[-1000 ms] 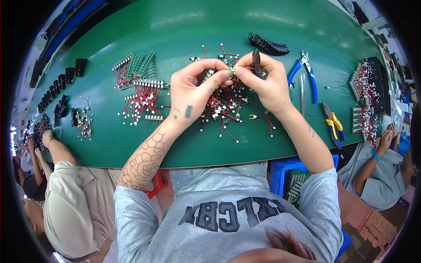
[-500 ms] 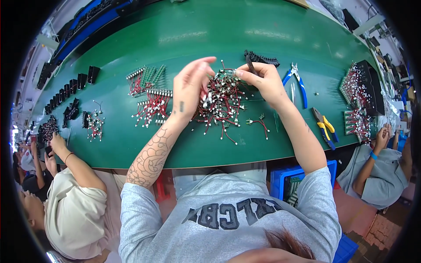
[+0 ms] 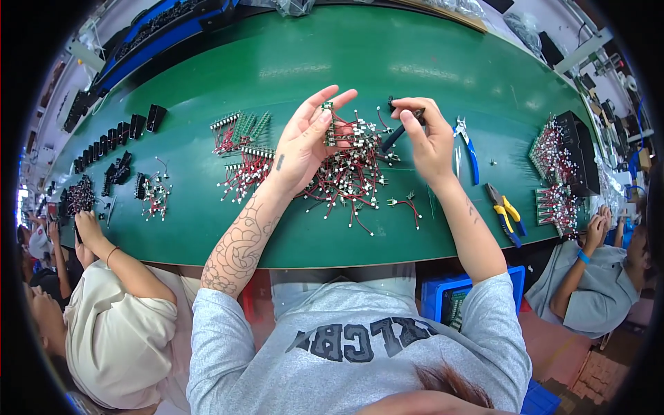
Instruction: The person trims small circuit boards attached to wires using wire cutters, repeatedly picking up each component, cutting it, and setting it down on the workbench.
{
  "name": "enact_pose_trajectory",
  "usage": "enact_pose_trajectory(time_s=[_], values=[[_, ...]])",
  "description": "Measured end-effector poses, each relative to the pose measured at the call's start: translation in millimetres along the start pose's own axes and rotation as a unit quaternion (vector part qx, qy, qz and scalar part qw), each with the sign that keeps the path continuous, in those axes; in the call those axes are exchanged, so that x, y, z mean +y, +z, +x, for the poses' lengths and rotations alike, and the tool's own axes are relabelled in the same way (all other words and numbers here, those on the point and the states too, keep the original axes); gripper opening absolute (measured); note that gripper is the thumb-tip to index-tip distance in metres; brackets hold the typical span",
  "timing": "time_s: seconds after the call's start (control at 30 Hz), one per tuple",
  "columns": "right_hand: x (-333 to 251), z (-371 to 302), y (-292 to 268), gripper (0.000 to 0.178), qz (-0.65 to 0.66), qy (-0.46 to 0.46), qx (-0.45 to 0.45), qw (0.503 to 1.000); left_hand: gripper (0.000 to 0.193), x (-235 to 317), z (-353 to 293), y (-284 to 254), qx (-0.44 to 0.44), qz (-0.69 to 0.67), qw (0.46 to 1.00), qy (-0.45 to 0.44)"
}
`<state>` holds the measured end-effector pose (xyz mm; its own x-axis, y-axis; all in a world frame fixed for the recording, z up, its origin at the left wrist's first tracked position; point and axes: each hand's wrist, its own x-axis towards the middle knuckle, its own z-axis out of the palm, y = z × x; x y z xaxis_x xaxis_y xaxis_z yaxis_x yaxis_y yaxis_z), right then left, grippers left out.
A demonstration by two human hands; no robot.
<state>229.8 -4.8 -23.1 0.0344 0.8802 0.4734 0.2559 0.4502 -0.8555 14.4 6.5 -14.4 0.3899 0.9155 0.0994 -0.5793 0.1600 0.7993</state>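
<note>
- Green worktop [image 3: 360, 55], shared bench: beige-sleeved co-worker [image 3: 121, 325] at left, grey-sleeved co-worker [image 3: 595, 290] at right.
- Left hand [image 3: 299, 146]: thumb pressing one wired board [image 3: 328, 130] against the fingers, two fingertips poking past; board is raised at the pile's far-left side, likely to clear the tangle.
- Right hand [image 3: 431, 142]: thumb and fingers pinching one dark tool [image 3: 393, 140], tip slanting pile-ward; exact finger contact unclear.
- Wire pile [image 3: 353, 166]: between the forearms, probably central for both hands; too tangled to count.
- Right side: one blue-handled cutter [image 3: 469, 155], one yellow-and-blue pliers [image 3: 510, 211], seemingly parked for easy reach.
- Far left: black housings [image 3: 123, 131], about eight, presumably rowed to stay sorted.
</note>
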Motion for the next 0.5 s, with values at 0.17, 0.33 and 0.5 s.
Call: enact_pose_trajectory(time_s=[0.17, 0.33, 0.5], values=[[6.6, -3.6, 4.3, 0.033, -0.097, -0.003, -0.012, 0.995, 0.04, 1.9, -0.6, -6.4, -0.021, -0.032, 0.999, -0.015], [16.8, -11.4, 15.8, 0.045, -0.209, -0.013, -0.004, 0.978, 0.034, -2.6, 3.5, -17.2, -0.018, -0.033, 0.999, -0.013], [13.4, -13.6, 19.9, 0.052, -0.201, -0.042, 0.025, 0.978, 0.029, -6.8, 5.7, -18.2, 0.008, -0.02, 1.0, -0.015]])
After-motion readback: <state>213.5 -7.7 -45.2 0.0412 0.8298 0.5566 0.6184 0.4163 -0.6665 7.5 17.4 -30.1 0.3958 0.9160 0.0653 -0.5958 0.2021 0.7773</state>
